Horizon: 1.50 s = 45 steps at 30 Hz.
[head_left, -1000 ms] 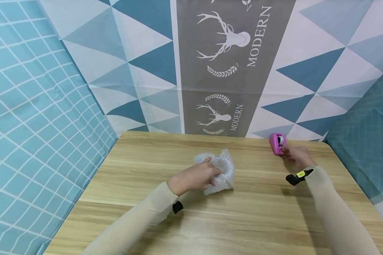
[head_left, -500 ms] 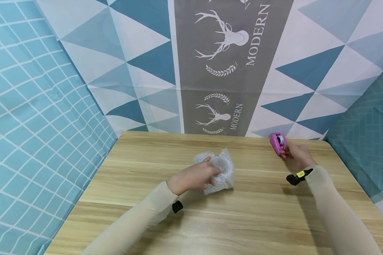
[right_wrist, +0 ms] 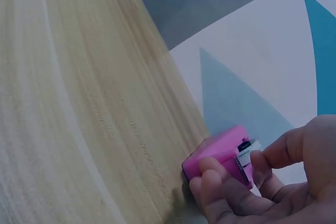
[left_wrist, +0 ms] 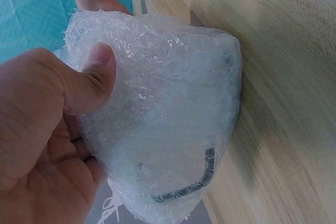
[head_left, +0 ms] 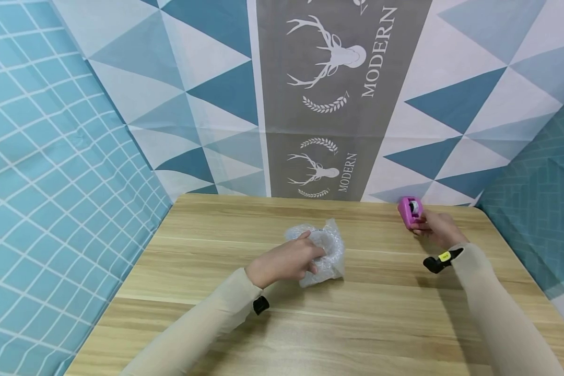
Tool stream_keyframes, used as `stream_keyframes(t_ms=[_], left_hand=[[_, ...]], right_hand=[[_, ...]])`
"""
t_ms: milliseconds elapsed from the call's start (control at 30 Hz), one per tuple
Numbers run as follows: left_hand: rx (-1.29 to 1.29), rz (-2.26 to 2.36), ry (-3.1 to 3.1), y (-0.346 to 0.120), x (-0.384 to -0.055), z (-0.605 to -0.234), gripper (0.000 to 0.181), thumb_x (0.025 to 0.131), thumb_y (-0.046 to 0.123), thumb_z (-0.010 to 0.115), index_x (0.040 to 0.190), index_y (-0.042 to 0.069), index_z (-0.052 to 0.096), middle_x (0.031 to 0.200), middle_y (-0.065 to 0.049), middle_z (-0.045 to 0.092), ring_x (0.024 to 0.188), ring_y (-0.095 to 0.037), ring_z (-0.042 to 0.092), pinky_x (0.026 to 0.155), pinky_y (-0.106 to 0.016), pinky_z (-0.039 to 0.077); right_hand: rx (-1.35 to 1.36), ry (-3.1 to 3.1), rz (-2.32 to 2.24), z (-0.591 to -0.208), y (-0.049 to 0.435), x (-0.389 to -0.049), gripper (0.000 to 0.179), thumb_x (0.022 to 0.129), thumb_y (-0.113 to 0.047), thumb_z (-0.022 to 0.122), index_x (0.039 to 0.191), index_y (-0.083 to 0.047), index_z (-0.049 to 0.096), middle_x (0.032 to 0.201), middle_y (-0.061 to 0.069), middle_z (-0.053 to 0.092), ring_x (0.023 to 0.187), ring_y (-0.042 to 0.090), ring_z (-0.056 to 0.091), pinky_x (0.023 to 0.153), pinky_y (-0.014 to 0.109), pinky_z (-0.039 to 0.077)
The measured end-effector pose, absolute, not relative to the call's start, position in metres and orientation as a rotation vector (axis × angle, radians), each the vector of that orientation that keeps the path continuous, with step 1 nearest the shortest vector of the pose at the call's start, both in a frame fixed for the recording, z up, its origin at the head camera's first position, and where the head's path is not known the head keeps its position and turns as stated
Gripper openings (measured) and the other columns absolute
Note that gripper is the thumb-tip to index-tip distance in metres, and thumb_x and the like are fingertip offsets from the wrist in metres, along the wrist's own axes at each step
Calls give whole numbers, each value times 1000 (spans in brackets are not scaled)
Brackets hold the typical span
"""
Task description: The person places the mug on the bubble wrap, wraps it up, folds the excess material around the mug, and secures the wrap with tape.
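Observation:
A bundle of clear bubble wrap (head_left: pixel 332 250) stands near the middle of the wooden table. My left hand (head_left: pixel 289 259) grips it, thumb on the near face in the left wrist view and the other fingers mostly hidden behind. Through the wrap (left_wrist: pixel 157 103) shows a dark curved strip (left_wrist: pixel 205 174); the wrapped thing itself is blurred by the layers. At the back right, my right hand (head_left: pixel 436 228) holds the front end of a pink tape dispenser (head_left: pixel 408 211). Its thumb lies at the tape roll (right_wrist: pixel 245 156) by the toothed cutting edge, with curled fingers along the dispenser's side.
A patterned cloth wall (head_left: pixel 319 120) with deer prints rises right behind the table's (head_left: pixel 244 214) back edge, close to the dispenser. Blue checked cloth (head_left: pixel 66 167) hangs at the left, darker teal cloth (head_left: pixel 545 193) at the right.
My right fingers have closed in around the front of the tape dispenser, which has shifted very slightly right in the view. The left hand and the wrapped bundle stay put.

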<state>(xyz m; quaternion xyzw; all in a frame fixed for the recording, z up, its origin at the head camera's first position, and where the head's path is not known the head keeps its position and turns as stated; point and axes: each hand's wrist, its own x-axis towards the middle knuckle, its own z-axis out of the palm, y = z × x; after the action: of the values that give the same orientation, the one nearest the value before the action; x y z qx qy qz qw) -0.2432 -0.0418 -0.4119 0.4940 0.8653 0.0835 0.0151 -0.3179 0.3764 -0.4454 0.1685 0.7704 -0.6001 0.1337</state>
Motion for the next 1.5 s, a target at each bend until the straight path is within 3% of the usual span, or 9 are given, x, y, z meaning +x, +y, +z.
stream_keyframes(t_ms=[267,500,667,867,1100,1233,1500], left_hand=[[1527,264,2691,-42,-243,-412,14,90,14,78,93,11,65,73,9,51,73,-1,55,125,-54,30],[1538,262,2690,-43,-243,-411,14,90,15,78,93,11,65,76,7,57,76,-2,59,125,-54,31],[1538,271,2687,-42,-243,-410,13,90,13,78,93,11,65,76,7,57,74,-1,58,125,-55,30],[1539,260,2683,-42,-243,-410,14,91,14,78,93,11,65,77,7,57,74,-1,57,124,-55,31],[1532,258,2682,-42,-243,-409,13,91,14,78,95,11,66,77,7,59,74,-1,58,124,-54,31],[1525,253,2684,-42,-243,-409,13,91,15,78,95,10,67,77,7,59,75,-1,58,125,-54,31],[1530,267,2681,-42,-243,-409,12,92,11,77,92,11,65,73,8,52,70,0,52,124,-54,31]], right_hand=[[438,2251,-1770,-453,377,-316,50,110,-26,34,143,11,37,90,-3,69,85,6,66,82,22,59],[431,2248,-1785,-456,379,-316,39,112,-31,29,124,2,46,91,-4,66,85,6,63,80,22,58],[420,2263,-1760,-454,380,-316,47,112,-32,26,135,7,40,96,0,65,87,7,65,84,21,59],[408,2263,-1739,-454,379,-316,66,112,-39,24,153,14,23,103,3,63,92,7,64,89,22,58],[361,2274,-1665,-451,380,-313,70,112,-38,21,156,16,15,117,11,59,101,8,61,92,21,56],[348,2291,-1671,-451,380,-311,65,111,-33,24,153,17,21,118,10,61,101,6,63,92,20,57],[404,2242,-1830,-451,373,-303,44,107,-25,38,132,9,49,95,-3,72,85,9,68,84,26,61]])
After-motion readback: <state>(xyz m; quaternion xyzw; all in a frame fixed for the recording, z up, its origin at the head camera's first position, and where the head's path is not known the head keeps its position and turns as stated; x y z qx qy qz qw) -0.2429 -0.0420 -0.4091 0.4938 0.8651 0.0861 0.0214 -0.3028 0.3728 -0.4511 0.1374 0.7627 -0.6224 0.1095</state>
